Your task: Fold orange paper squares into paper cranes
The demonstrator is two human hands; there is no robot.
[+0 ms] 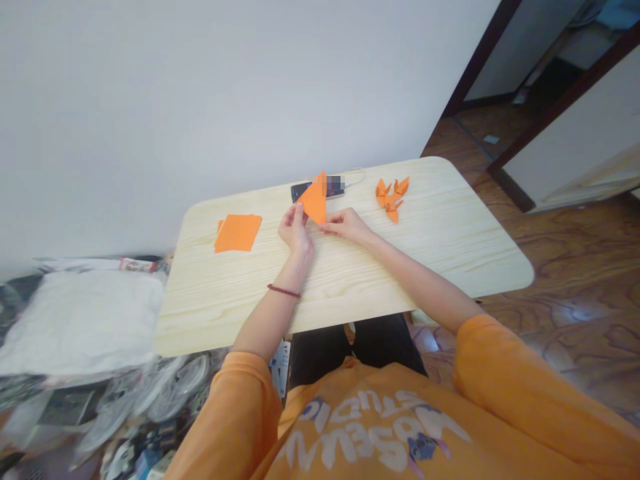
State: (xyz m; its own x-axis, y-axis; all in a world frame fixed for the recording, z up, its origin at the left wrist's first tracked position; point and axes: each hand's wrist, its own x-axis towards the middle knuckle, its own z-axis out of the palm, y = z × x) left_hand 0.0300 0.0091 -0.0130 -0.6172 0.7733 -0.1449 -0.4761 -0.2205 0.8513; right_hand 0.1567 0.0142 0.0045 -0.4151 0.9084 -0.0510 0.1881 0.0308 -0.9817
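A sheet of orange origami paper folded into a triangle (pixel 315 200) stands up from the table, its tip pointing away from me. My left hand (pixel 295 228) pinches its left edge, and the fingertips of my right hand (pixel 347 225) hold its lower corner. Behind it, a black phone (pixel 304 192) is partly hidden by the paper. A stack of orange paper squares (pixel 238 233) lies left of my hands. Several small orange folded paper figures (pixel 390 199) sit to the right.
The light wood-grain table (pixel 425 260) has rounded corners and stands against a white wall (pixel 200 100). A white cable (pixel 356 177) runs from the phone. A white cushion-like bundle (pixel 83 323) and plastic-wrapped items lie at lower left. A wood floor (pixel 565 267) and doorway lie right.
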